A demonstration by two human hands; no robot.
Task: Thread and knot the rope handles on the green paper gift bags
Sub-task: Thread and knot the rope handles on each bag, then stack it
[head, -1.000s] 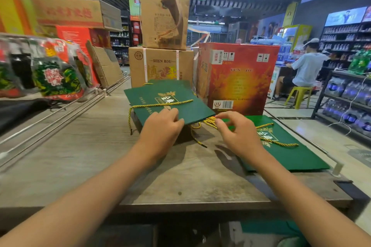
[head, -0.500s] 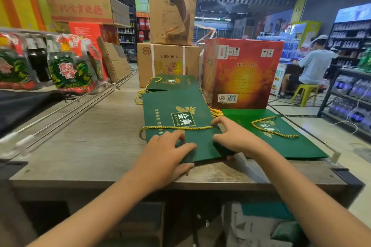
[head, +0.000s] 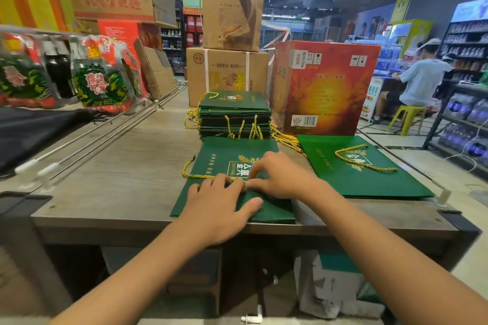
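A flat green paper gift bag (head: 211, 166) with gold print lies at the table's front edge. Its gold rope handle (head: 196, 176) runs across its face. My left hand (head: 221, 206) rests flat on the bag's near half, fingertips touching the rope. My right hand (head: 280, 179) arches over the bag's middle, and its curled fingertips pinch the rope beside my left fingers. Behind this bag stands a stack of green bags (head: 235, 116) with ropes hanging out. A second flat green bag (head: 375, 179) with a looped rope (head: 365, 165) lies to the right.
Loose gold ropes (head: 287, 140) lie between the stack and a red carton (head: 327, 87). Brown cartons (head: 227, 71) stand stacked at the back. Packaged goods (head: 100, 82) and metal rails (head: 105, 132) line the left side. A person (head: 420, 82) sits at the far right.
The green bag has slid nearer to the table's front edge. Both hands moved together onto its middle at the rope. My view pulled back, and the stack behind came into sight.
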